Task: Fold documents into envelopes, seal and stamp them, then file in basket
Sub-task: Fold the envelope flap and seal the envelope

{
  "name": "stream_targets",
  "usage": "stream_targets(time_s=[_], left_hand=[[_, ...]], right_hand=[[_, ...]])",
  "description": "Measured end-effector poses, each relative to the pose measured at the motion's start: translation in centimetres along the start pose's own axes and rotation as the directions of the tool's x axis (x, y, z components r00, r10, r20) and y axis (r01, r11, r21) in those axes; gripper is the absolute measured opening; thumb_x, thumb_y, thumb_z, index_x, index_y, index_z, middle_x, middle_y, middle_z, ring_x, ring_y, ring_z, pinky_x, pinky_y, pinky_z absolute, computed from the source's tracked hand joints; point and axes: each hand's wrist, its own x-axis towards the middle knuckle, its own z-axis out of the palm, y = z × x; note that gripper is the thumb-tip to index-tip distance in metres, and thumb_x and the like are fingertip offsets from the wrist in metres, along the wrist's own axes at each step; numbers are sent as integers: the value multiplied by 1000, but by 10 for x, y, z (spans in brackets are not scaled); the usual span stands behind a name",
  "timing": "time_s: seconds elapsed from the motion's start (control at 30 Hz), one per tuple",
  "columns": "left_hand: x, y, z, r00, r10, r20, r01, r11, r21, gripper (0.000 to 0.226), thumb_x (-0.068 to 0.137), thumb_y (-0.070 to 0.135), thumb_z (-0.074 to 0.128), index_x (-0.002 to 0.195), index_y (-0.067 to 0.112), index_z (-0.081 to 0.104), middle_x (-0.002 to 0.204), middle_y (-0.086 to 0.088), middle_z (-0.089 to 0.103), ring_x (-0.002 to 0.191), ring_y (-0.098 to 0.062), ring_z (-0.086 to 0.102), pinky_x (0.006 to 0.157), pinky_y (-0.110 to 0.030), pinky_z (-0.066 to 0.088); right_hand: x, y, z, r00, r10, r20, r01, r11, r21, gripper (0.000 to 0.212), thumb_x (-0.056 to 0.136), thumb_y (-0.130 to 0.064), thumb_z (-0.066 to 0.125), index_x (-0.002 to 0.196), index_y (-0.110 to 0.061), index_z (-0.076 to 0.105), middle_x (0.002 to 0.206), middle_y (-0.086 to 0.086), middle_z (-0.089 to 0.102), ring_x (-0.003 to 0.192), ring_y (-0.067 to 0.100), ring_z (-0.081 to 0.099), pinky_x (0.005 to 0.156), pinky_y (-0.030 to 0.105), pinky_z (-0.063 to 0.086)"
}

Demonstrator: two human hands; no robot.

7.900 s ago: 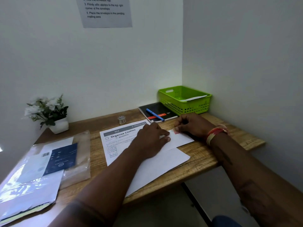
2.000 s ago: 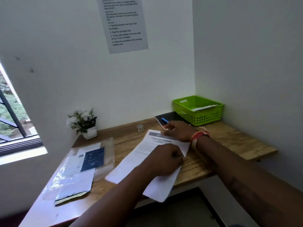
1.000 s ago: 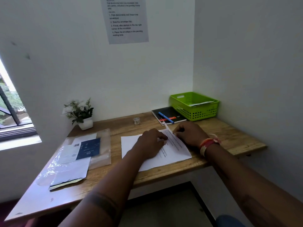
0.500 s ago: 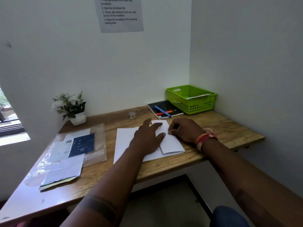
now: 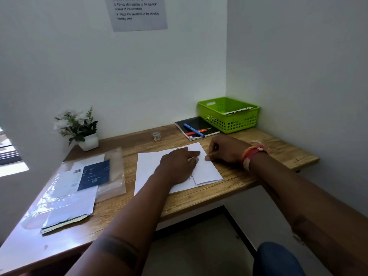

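While left hand [image 5: 177,166] presses flat, fingers spread on folded document [image 5: 207,172], right hand [image 5: 225,150] fingers curled at its edge

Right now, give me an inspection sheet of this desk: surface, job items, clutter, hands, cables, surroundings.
Surface: wooden desk, glare at the left end.
Job's things: white paper, partly folded, lies mid-desk; green basket in the corner holds paper.
Clutter: black notebook with blue pen, small clear jar, potted plant, plastic sleeve of papers.
Hands: left hand flat on the paper; right hand pinches its edge.
Cables: nothing seen.
Surroundings: white corner walls, instruction sheet above.
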Motion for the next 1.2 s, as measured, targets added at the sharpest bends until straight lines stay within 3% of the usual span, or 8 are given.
stream_targets(time_s=[0.1,0.33,0.53,0.7,0.97,1.2], left_hand=[[0,-2,0,1000,2,-3,-2,1000,-8,45,102,58,35,146,52,45,163,8,35,148,-20,34,118,-48,30],[1,-2,2,1000,5,-5,-5,1000,-3,44,102,58,36,145,52,46,162,8,37,148,-20,35,117,-48,32],[0,-1,0,1000,3,5,-3,1000,-4,44,103,57,36,146,51,45,163,7,36,149,-20,34,119,-49,30],[2,-2,1,1000,-1,5,1,1000,-10,45,102,57,36,145,50,46,162,7,37,148,-21,34,118,-49,30],[4,-5,3,1000,-4,-3,4,1000,9,45,101,60,35,144,52,46,161,9,39,147,-19,36,116,-48,32],[-3,1,-3,1000,6,-13,-6,1000,8,43,103,56,36,145,52,46,162,7,38,148,-19,35,117,-50,30]], right_hand=[[-21,3,-3,998,0,59,1,1000,-18,27,80,-45,79,97,-31,64,99,-11,62,92,10,59,79,30,49],[-65,19,-4,991,-65,119,59,997,57,33,78,-47,80,101,-38,58,88,-12,65,78,6,61,62,23,41],[-63,18,-3,985,-113,131,108,993,50,27,88,-47,70,114,-46,62,93,-13,66,85,7,61,67,22,41],[-40,15,6,988,-156,12,157,979,-128,34,100,-37,55,134,-43,60,140,-6,57,125,17,53,94,23,37],[13,3,9,992,-123,30,126,947,-296,36,103,-35,46,137,-39,57,147,-2,53,131,22,50,106,31,39],[53,-5,16,995,-100,-1,95,946,-311,35,102,-34,46,134,-35,61,146,3,53,124,24,56,101,31,44]])
